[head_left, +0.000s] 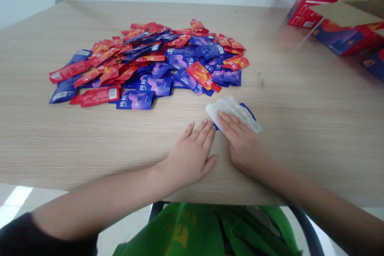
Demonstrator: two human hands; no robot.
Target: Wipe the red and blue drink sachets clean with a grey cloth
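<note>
My right hand (241, 144) lies on a folded white wipe (231, 111), its fingers pressing it against the wood. A blue sachet (248, 111) shows only at the edges beneath the wipe. My left hand (190, 154) rests flat and empty on the wooden table (285, 88), its fingertips just left of the wipe. Further back, a large loose heap of red and blue foil sachets (150, 64) lies beyond both hands, its nearest blue sachet (135, 100) a short way from my left fingertips.
A torn-open cardboard carton (339, 20), printed red and blue, lies at the table's far right corner with its flaps raised. Below the near table edge are a green bag (192, 234) and a dark chair frame (306, 228).
</note>
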